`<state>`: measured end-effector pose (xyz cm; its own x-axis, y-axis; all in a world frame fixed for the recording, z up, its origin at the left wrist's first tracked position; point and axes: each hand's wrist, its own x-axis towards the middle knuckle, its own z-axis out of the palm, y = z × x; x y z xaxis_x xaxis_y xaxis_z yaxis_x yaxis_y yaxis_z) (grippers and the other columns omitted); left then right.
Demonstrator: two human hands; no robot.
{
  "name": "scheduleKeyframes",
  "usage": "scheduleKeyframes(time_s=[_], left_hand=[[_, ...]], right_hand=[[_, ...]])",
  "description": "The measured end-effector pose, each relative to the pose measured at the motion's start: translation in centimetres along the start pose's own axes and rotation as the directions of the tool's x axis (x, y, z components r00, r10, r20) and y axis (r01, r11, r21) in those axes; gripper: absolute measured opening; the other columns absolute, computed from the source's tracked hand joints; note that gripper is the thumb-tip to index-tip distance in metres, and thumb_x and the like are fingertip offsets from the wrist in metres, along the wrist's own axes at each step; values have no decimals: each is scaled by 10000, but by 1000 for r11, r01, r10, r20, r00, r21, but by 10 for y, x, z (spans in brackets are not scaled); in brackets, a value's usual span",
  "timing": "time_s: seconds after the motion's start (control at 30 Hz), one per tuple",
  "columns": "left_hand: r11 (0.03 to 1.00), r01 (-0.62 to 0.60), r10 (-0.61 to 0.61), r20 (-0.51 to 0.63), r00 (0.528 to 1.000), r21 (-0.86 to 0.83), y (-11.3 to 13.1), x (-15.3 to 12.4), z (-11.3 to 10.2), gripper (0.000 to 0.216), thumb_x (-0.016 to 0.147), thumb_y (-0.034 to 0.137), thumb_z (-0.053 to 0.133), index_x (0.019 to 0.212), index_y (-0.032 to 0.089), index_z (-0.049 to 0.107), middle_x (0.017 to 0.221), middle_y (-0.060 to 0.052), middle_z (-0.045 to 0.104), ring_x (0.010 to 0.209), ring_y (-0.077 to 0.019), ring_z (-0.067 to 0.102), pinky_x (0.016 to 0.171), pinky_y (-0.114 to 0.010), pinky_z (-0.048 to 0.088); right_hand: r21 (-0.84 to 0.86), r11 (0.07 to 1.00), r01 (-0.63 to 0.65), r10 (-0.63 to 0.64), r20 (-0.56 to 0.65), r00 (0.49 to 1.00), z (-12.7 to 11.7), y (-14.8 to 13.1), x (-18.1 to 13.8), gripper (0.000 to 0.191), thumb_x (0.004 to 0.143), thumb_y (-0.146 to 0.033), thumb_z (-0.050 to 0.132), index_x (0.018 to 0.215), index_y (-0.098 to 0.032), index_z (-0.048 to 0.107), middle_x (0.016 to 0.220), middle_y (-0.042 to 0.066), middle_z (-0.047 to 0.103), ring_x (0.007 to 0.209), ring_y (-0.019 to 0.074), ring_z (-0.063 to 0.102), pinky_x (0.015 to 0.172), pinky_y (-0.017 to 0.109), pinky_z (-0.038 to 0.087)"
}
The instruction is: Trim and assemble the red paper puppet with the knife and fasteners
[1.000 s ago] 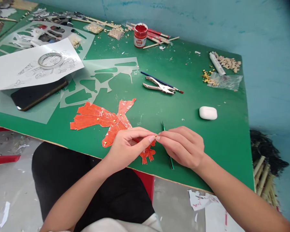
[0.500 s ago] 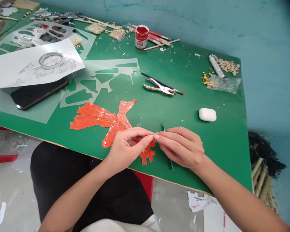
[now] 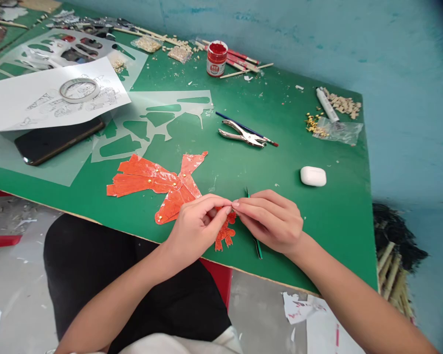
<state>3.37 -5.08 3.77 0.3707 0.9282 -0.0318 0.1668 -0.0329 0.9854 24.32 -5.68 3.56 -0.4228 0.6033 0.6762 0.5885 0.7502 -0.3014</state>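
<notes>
I can't make out what, if anything, the left hand and right hand pinch where they meet. The left hides part of the orange figure; the right covers the middle of a green tool. Paper overlaps the phone and runs out of sight leftward. The jar has lettering too small to read.

Glossy figure, shiny metal punch

Flat orange-red jointed figure, partly beneath left hand; slim green pointed tool, partly beneath right hand; silver metal punch, beyond both; rounded white case, beyond right hand.
</notes>
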Motion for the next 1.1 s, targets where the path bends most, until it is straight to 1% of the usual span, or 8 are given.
scheduleKeyframes(time_s=[0.1, 0.23, 0.43, 0.53, 0.63, 0.77, 0.97, 1.1], left_hand=[[1000, 11, -11, -8, 1000, 11, 0, -1, -1, 158, 999, 252, 632, 1014, 171, 767, 936, -43, 734, 652, -90, 603, 537, -182, 501], [997, -38, 40, -33, 999, 67, 0, -2, 1, 150, 1011, 232, 620, 1008, 173, 758, 938, -39, 732, 656, -88, 595, 563, -186, 509], [976, -153, 165, -67, 984, 157, -1, -3, 4, 128, 1023, 175, 608, 999, 172, 734, 978, -41, 746, 690, -89, 626, 601, -187, 522], [953, -216, 239, -91, 967, 211, -2, -4, 5, 135, 1027, 142, 597, 1036, 173, 727, 1020, -48, 758, 774, -104, 685, 669, -194, 557], [927, -268, 303, -103, 947, 263, -3, -5, 6, 151, 1032, 126, 582, 1061, 180, 721, 1038, -51, 765, 832, -121, 713, 712, -209, 579], [926, -283, 318, -111, 942, 250, -2, -5, 5, 134, 1035, 138, 592, 1048, 177, 719, 1024, -51, 764, 806, -112, 714, 696, -198, 583], [914, -322, 361, -133, 923, 246, -2, -6, 6, 104, 1017, 130, 639, 1046, 170, 731, 1015, -39, 771, 718, -75, 675, 637, -169, 568], [863, -377, 446, -155, 882, 338, -3, -8, 8, 101, 1012, 116, 647, 1042, 175, 723, 1000, -41, 784, 851, -116, 748, 762, -198, 625]], right_hand=[[6, 1000, -5, 5, 17, 1000, 2, 1, -2, 324, 882, -70, 760, 1171, -204, 704, 952, 62, 822, 772, 193, 720, 698, 342, 638], [67, 989, -134, 132, 36, 991, 4, -2, -2, 221, 912, -75, 718, 1082, -214, 686, 862, 37, 781, 759, 182, 687, 682, 323, 605], [95, 954, -285, 270, 146, 952, 5, -5, -3, 109, 991, -111, 621, 1009, -219, 611, 824, 18, 703, 766, 159, 644, 678, 284, 565], [103, 952, -288, 268, 173, 948, 6, -5, -4, 110, 1004, -112, 594, 1015, -222, 596, 828, 20, 691, 779, 162, 644, 688, 286, 562], [99, 954, -282, 266, 147, 953, 7, -6, -5, 111, 999, -118, 609, 1023, -226, 609, 830, 18, 700, 768, 160, 646, 679, 291, 562], [93, 955, -283, 278, 63, 959, 7, -8, -3, 133, 974, -125, 671, 1046, -227, 627, 839, 21, 721, 743, 160, 654, 646, 296, 555], [169, 927, -336, 327, 75, 942, 7, -12, -1, 93, 978, -137, 683, 1022, -215, 660, 786, 12, 705, 662, 132, 596, 588, 271, 525], [187, 921, -343, 335, 72, 939, 7, -13, -1, 116, 964, -113, 694, 1027, -208, 672, 784, 9, 704, 669, 129, 589, 594, 262, 514]])
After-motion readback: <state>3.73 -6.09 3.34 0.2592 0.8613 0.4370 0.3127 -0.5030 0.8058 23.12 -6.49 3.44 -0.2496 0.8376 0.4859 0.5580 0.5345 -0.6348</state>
